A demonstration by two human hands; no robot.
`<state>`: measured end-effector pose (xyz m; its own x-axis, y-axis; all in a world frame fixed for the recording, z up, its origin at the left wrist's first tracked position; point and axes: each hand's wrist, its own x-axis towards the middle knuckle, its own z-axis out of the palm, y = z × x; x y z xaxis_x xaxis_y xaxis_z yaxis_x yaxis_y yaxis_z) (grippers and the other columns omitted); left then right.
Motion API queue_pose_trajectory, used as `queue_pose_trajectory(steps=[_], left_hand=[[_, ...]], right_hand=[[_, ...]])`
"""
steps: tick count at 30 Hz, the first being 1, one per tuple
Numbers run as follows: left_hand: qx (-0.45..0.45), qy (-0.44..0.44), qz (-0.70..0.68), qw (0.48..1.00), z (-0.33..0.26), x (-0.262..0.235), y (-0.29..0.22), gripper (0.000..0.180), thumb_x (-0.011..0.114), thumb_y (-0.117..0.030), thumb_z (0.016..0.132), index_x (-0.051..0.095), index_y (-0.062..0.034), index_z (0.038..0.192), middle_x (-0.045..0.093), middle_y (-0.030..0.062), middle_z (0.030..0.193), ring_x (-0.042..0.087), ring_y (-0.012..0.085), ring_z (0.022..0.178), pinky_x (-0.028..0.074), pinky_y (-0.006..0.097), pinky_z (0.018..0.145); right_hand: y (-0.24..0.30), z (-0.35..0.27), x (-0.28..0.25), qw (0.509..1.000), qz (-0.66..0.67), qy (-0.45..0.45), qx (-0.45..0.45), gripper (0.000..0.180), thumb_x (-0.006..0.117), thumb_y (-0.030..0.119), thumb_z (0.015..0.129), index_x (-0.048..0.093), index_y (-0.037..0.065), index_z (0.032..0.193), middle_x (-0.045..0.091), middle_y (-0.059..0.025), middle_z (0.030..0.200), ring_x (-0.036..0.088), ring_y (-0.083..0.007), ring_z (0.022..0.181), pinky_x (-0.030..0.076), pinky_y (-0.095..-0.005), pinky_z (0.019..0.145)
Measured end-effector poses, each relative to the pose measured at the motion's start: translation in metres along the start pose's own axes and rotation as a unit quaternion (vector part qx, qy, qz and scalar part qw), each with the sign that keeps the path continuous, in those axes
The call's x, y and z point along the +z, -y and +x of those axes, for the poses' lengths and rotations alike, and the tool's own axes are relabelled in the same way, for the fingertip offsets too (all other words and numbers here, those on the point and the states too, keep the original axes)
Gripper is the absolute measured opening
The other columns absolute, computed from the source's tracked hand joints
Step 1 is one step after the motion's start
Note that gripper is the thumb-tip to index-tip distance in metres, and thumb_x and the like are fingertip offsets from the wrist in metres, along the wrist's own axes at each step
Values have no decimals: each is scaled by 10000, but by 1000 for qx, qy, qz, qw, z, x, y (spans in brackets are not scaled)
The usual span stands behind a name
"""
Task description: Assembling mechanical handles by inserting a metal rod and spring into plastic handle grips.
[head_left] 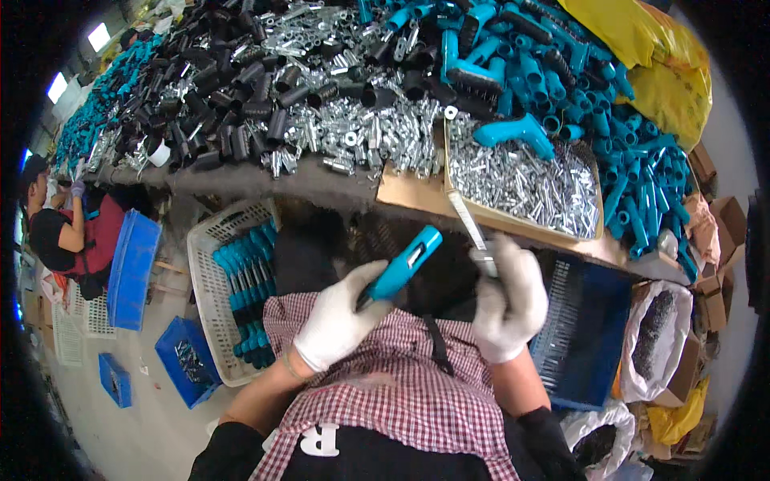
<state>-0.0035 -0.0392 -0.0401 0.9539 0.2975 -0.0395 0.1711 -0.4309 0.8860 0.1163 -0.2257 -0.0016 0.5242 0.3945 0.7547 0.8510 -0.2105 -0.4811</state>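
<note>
Many silver parts (525,184) in tray (447,164), left hand (341,317) gripping teal handle (401,271), right hand (513,301) gripping metal piece (484,261)

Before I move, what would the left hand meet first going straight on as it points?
Led by its teal tube, the left hand would probably meet the slim silver piece in the right hand first; depth is unclear, so it might miss.

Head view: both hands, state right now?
Left hand: closed around a teal tubular part.
Right hand: closed on a slim, metallic-looking piece; exact finger placement blurred.
</note>
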Motion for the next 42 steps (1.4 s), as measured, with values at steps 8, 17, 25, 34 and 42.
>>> queue_pose_trajectory(steps=[8,17,25,34,42], left_hand=[[-26,29,-83,996,10,-1,1,537,691,-138,826,535,30,1311,661,210,1141,671,242,1032,501,326,913],[-69,20,-132,989,-1,-17,6,544,740,-200,767,599,47,1230,679,168,1063,670,215,960,508,310,861],[121,91,85,985,2,-9,20,518,689,-134,817,515,-15,1290,624,202,1104,645,391,978,520,393,856],[117,57,29,991,-1,-1,4,528,761,-145,780,575,-62,1267,632,197,1189,631,388,1070,520,407,891],[140,12,46,989,-2,-4,12,513,790,-91,725,610,-53,1204,654,172,1088,652,369,966,525,402,821]], right_hand=[[-52,1,3,998,-67,2,19,442,652,-30,809,602,25,1245,672,-142,978,677,-301,882,543,-366,772],[-194,7,-106,857,-477,-44,192,335,586,107,896,594,115,1231,619,-155,999,602,-371,921,493,-461,791],[-152,24,-80,913,-395,-73,72,146,700,104,809,707,94,954,644,-104,971,583,-313,940,472,-402,836],[-122,58,-3,948,-294,95,76,164,762,213,745,733,115,873,637,-105,883,590,-306,892,486,-405,808],[-132,70,-5,957,-211,168,110,112,702,166,781,714,81,852,667,-124,857,625,-329,879,492,-426,807]])
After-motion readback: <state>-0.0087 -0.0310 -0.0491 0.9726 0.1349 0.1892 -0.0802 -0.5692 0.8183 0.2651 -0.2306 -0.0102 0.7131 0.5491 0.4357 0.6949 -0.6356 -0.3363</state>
